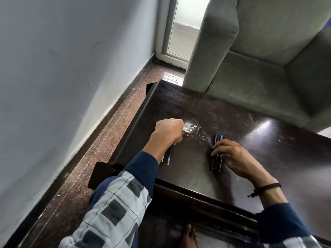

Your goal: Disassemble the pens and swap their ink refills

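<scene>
A bare foot (pixel 189 236) shows at the bottom edge, cut off by the frame and partly under the dark table (pixel 250 144). Above it, two sleeves in a grey check with navy cuffs reach onto the tabletop.

The right hand (pixel 234 158) lies flat over a small bundle of dark blue pens (pixel 217 153), fingers spread across their middle and pressing them to the wood rather than gripping round them. The pens lie side by side, long axis running away from the person, far ends pointing toward the sofa (pixel 259 59). How many there are is hard to tell, since the fingers cover their middle.

The left hand (pixel 168 131) is clenched into a fist near the table's left edge. Whether it holds anything I cannot tell; its fingers are turned away. From under its wrist a thin blue refill (pixel 169 155) pokes out toward the person, beside a pale sliver, both mostly hidden.

Just past the fist is a whitish scuffed patch (pixel 189 128).
</scene>
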{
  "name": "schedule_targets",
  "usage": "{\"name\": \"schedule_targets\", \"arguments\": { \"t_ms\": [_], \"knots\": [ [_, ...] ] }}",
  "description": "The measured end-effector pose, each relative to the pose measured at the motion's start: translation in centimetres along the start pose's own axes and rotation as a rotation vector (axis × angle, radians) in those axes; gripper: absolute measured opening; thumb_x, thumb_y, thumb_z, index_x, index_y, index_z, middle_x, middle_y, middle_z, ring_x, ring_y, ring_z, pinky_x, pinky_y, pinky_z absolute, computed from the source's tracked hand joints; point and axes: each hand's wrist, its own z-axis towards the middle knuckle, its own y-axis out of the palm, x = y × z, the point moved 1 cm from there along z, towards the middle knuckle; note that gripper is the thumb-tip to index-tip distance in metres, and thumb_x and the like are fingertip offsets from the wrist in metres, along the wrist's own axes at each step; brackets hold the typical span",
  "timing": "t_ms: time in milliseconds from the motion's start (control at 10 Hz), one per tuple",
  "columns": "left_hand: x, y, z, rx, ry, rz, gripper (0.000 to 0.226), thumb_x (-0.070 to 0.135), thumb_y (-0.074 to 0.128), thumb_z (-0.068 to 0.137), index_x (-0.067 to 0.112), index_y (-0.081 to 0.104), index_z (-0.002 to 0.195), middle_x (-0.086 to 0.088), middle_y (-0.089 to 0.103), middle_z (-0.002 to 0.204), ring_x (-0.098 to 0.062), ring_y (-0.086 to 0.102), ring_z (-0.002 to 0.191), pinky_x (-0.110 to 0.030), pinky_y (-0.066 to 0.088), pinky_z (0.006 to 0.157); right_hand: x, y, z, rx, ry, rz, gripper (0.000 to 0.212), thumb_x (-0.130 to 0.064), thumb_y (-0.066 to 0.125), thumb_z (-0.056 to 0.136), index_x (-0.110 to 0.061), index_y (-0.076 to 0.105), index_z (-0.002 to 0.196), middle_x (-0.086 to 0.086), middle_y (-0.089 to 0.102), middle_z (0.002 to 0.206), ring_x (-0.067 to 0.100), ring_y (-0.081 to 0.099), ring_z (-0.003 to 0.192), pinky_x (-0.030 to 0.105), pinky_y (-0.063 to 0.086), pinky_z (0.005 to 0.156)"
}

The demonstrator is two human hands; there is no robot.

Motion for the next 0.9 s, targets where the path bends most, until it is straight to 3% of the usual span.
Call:
{"name": "schedule_targets", "arguments": {
  "t_ms": [100, 200, 300, 400, 600, 700, 800, 900],
  "knots": [
    [-0.1, 0.0, 0.1, -0.005, -0.004, -0.005, 0.024, 0.006, 0.074, 0.085, 0.015, 0.071, 0.107, -0.002, 0.055, 0.078, -0.025, 0.062, 0.082, -0.038, 0.047, 0.072, -0.1, -0.1, -0.7, -0.024, -0.015, -0.022, 0.039, 0.013, 0.068, 0.086, -0.022, 0.081, 0.099, -0.013, 0.064, 0.118, 0.017, 0.059, 0.106, 0.023, 0.044, 0.093],
    [-0.2, 0.0, 0.2, -0.03, -0.008, -0.024, 0.024, 0.007, 0.077, 0.083, 0.016, 0.072, 0.104, -0.004, 0.068, 0.096, -0.026, 0.066, 0.087, -0.038, 0.048, 0.072, -0.1, 0.0, -1.0, -0.014, -0.019, -0.03, 0.039, 0.013, 0.069, 0.086, -0.022, 0.081, 0.098, -0.013, 0.064, 0.118, 0.016, 0.058, 0.102, 0.012, 0.038, 0.088],
    [-0.3, 0.0, 0.4, -0.035, -0.015, -0.04, 0.025, 0.009, 0.078, 0.083, 0.019, 0.074, 0.105, -0.004, 0.071, 0.102, -0.026, 0.07, 0.091, -0.038, 0.05, 0.073, -0.3, 0.1, -1.2, -0.015, -0.014, -0.029, 0.039, 0.013, 0.069, 0.086, -0.022, 0.081, 0.098, -0.013, 0.064, 0.118, 0.016, 0.058, 0.103, 0.016, 0.043, 0.088],
    [-0.3, 0.0, 0.5, -0.017, -0.023, -0.049, 0.023, 0.012, 0.078, 0.085, 0.019, 0.074, 0.106, -0.005, 0.071, 0.101, -0.026, 0.069, 0.09, -0.039, 0.05, 0.072, -0.4, -0.1, -1.5, -0.033, -0.013, -0.018, 0.039, 0.012, 0.069, 0.087, -0.023, 0.081, 0.099, -0.016, 0.061, 0.119, 0.016, 0.058, 0.107, 0.009, 0.041, 0.088],
    [-0.2, 0.0, 0.9, 0.072, -0.022, -0.098, 0.017, 0.013, 0.072, 0.091, 0.019, 0.073, 0.106, -0.004, 0.073, 0.105, -0.025, 0.07, 0.094, -0.043, 0.058, 0.088, -1.0, -0.6, -2.1, 0.003, -0.051, 0.01, 0.042, 0.013, 0.067, 0.087, -0.024, 0.08, 0.102, -0.016, 0.062, 0.121, 0.02, 0.06, 0.109, 0.036, 0.053, 0.095],
    [-0.3, 0.1, 1.1, 0.168, 0.018, -0.193, 0.014, 0.017, 0.07, 0.094, 0.024, 0.072, 0.106, 0.001, 0.069, 0.112, -0.021, 0.066, 0.102, -0.04, 0.056, 0.092, -0.9, -1.5, -2.0, 0.241, -0.041, 0.061, 0.048, 0.018, 0.062, 0.085, -0.024, 0.08, 0.102, -0.015, 0.064, 0.117, 0.026, 0.063, 0.104, 0.039, 0.053, 0.092],
    [-0.3, -0.3, 1.0, 0.288, 0.119, -0.265, 0.026, 0.025, 0.069, 0.096, 0.027, 0.065, 0.122, 0.003, 0.06, 0.126, -0.018, 0.056, 0.118, -0.037, 0.05, 0.1, -0.3, -1.6, -1.0, 0.387, 0.071, 0.193, 0.044, 0.013, 0.057, 0.09, -0.024, 0.078, 0.099, -0.015, 0.064, 0.112, 0.023, 0.064, 0.107, 0.04, 0.053, 0.094],
    [0.3, -1.1, 0.8, 0.364, 0.142, -0.316, 0.051, 0.029, 0.063, 0.1, 0.029, 0.045, 0.148, 0.001, 0.044, 0.15, -0.022, 0.039, 0.141, -0.045, 0.038, 0.115, 0.5, -1.7, 0.3, 0.416, 0.227, 0.269, 0.042, 0.007, 0.055, 0.093, -0.028, 0.077, 0.098, -0.016, 0.066, 0.108, 0.018, 0.064, 0.107, 0.042, 0.054, 0.096]
  ]
}}
